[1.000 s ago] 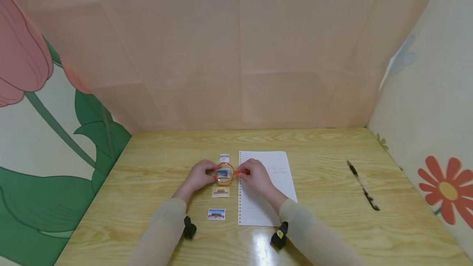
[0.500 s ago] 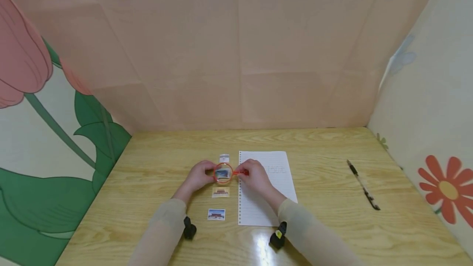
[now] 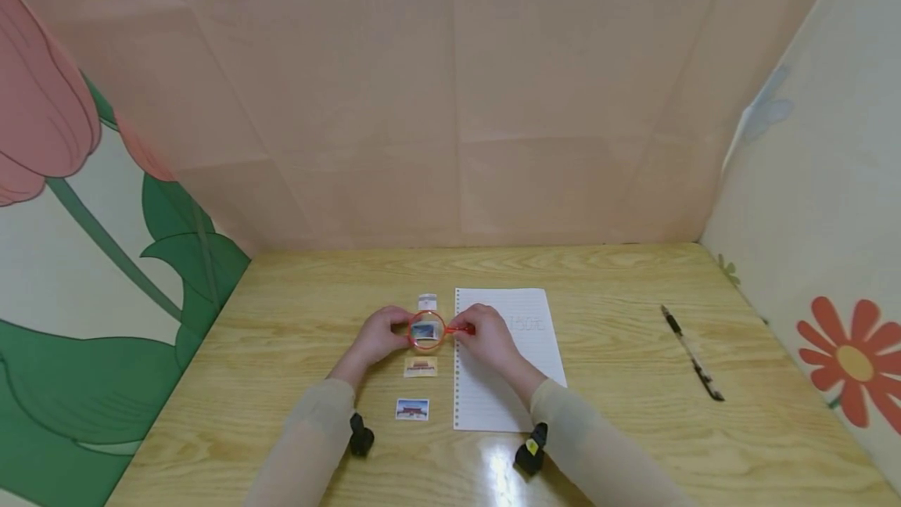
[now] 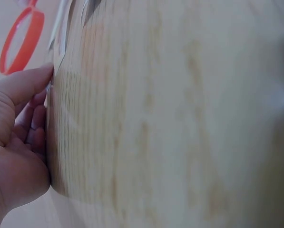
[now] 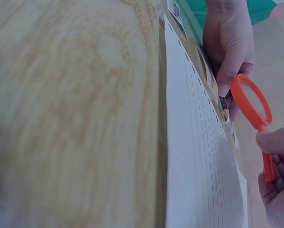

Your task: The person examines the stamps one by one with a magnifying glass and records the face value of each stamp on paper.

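My right hand (image 3: 486,332) grips the handle of a red magnifying glass (image 5: 266,164), its round lens raised over a small blue picture stamp (image 3: 424,331). At the left edge of that stamp, my left hand (image 3: 381,334) pinches it between thumb and fingers; the fingertips are partly hidden. Seen from the left wrist, the thumb (image 4: 34,81) lies close to the tabletop, below the red lens ring. Nearer the front are a yellowish stamp (image 3: 420,367) and a stamp with a red building (image 3: 412,409). A pale stamp (image 3: 427,301) lies just behind the lens.
Under the right hand lies a lined, hole-punched sheet of paper (image 3: 503,405) with faint writing near its top. A black-capped pen (image 3: 693,354) rests far to the right on the wooden table (image 3: 598,452). Painted panels stand at left and right, with a pink sheet (image 3: 450,100) behind.
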`<action>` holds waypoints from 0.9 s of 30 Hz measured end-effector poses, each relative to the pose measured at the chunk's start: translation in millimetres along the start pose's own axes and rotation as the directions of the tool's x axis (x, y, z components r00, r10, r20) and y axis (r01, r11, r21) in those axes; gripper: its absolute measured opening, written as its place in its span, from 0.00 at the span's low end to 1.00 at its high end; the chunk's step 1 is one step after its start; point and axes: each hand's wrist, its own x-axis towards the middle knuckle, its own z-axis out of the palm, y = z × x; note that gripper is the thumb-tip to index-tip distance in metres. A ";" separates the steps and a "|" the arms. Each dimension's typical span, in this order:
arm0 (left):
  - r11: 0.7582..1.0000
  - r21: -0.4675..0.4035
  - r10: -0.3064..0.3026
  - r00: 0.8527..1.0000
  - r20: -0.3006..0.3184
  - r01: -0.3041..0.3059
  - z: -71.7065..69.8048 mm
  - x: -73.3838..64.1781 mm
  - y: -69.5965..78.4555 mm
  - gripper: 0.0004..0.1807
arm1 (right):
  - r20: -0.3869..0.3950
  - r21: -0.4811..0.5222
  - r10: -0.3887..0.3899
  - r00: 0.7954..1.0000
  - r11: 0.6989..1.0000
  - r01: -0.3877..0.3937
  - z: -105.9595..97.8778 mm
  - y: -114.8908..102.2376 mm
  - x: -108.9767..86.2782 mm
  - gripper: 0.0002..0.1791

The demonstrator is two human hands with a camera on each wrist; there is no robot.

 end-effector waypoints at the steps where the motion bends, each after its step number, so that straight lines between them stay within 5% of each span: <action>1: 1.000 -0.001 -0.002 1.000 0.001 0.002 -0.1 -0.1 0.0 0.19 | 0.001 0.001 0.000 1.000 1.000 0.000 -0.1 -0.1 0.0 0.08; 16: 1.000 0.001 0.008 1.000 0.007 -0.008 -0.7 -1.0 -0.2 0.19 | 0.014 0.005 0.011 1.000 1.000 -0.011 -8.9 1.6 -3.3 0.07; 27: 0.998 0.009 -0.067 0.997 0.038 0.066 -0.7 0.1 2.5 0.18 | -0.071 -0.004 -0.065 0.995 0.998 0.064 -51.4 38.0 -24.0 0.09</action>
